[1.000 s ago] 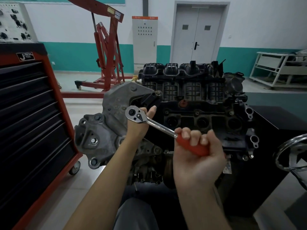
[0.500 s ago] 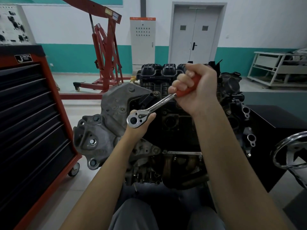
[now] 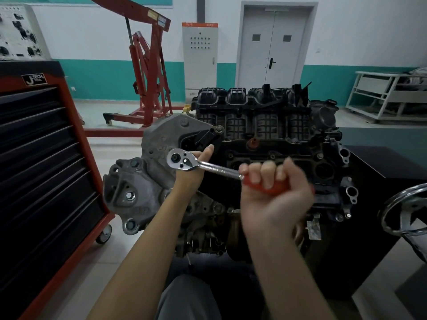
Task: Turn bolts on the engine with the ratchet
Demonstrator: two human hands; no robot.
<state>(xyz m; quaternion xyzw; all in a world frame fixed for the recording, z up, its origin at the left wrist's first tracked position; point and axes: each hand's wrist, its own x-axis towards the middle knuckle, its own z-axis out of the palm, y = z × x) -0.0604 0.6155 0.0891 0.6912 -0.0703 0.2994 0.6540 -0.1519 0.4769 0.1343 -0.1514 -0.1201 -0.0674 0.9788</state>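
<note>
Red tool cabinet point(image 3: 46, 181) at left, cut off by frame edge. Engine point(image 3: 265, 139) centre, lower part hidden behind forearms. Right hand point(image 3: 275, 192) clamped on red handle of ratchet wrench point(image 3: 208, 166), blurred. Left hand point(image 3: 193, 172) cupped behind ratchet head, fingers hidden; grip unclear.

Both bare forearms are reaching forward from the bottom of the view. The left hand point(image 3: 193, 170) is sitting higher and farther out, thumb pointing up, fingers hidden. The right hand point(image 3: 275, 192) is making a tight fist, knuckles up, wrist bent slightly inward.
</note>
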